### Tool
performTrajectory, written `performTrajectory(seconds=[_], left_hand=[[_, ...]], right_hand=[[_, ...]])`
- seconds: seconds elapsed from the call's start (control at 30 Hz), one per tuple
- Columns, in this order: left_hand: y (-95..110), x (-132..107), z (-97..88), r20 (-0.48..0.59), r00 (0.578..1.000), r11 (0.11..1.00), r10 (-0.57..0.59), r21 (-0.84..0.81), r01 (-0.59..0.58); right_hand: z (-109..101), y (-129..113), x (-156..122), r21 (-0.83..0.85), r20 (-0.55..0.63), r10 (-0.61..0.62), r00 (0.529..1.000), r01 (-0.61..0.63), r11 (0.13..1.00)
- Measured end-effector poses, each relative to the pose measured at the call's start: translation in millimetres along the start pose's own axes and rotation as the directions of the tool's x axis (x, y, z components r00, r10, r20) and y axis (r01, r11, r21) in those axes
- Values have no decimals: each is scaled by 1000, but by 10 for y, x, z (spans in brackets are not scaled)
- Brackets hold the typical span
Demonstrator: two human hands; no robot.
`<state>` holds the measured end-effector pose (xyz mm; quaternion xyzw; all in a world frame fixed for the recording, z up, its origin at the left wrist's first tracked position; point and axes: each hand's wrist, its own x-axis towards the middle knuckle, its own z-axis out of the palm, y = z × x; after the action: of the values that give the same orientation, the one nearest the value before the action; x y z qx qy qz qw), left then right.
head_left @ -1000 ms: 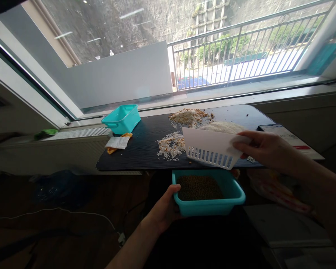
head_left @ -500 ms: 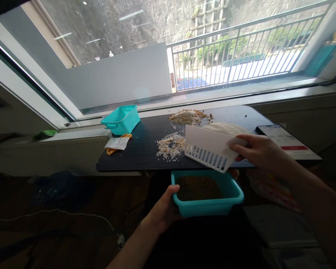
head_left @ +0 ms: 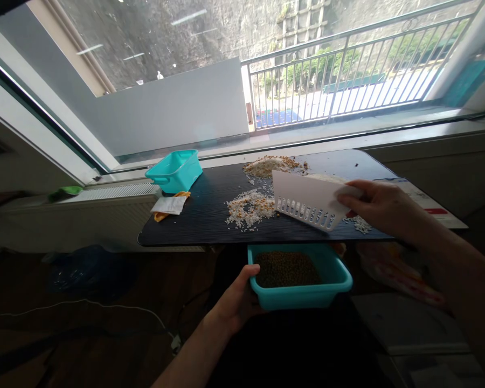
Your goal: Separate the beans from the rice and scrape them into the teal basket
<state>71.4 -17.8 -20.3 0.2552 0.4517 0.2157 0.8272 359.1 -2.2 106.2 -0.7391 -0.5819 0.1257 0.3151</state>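
Observation:
My left hand (head_left: 237, 293) grips the left end of a teal plastic bin (head_left: 299, 297), its thumb over the rim. Inside the bin lie many small brown beans or pellets (head_left: 286, 268); their exact kind I cannot make out. My right hand (head_left: 367, 199) is closed on the handle of a white slotted scoop (head_left: 311, 196), tilted above the table just beyond the bin. Left of the scoop, white rice-like grains (head_left: 246, 210) are scattered with some brown pieces among them. Behind it is a mixed mound (head_left: 269, 166), and another pale pile is partly hidden by the scoop.
A second teal bin (head_left: 180, 171) stands on the dark table's (head_left: 202, 221) left corner beside a white packet (head_left: 168, 205) on orange cloth. At the right edge lies a tablet-like device (head_left: 432, 207), partly behind my forearm. The window and sill bound the far side.
My right hand has moved the scoop slightly up and to the right, uncovering pale grains near the table's front edge. My left hand and the bin stay nearly in place.

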Motion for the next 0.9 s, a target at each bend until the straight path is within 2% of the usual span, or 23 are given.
performTrajectory(seconds=[0.17,0.3,0.53,0.67,0.73,0.8,0.9], left_hand=[[5,-6,10,-4,1000,1000,-4,-7,3],[8,0,3,-15,1000,1000,-11,-19,10],[19,-13,-55,-15,1000,1000,-7,-22,7],[31,-14,-73,-27,1000,1000,-8,-27,7],[36,-9,-67,-26,1000,1000,-8,-22,7],[39,-6,-49,-18,1000,1000,-6,-13,6],[40,-13,-13,-15,1000,1000,-12,3,12]], right_hand=[[-59,-19,-79,-27,-8,-38,999,37,999],[-35,-53,-89,19,-13,-102,995,102,995],[46,-99,-141,210,109,-140,984,115,971],[-51,-48,-247,233,237,-119,964,63,970],[-98,-72,-279,234,215,-94,972,42,971],[-98,-126,-280,238,137,-34,990,0,971],[26,-186,-227,263,107,53,993,-80,962]])
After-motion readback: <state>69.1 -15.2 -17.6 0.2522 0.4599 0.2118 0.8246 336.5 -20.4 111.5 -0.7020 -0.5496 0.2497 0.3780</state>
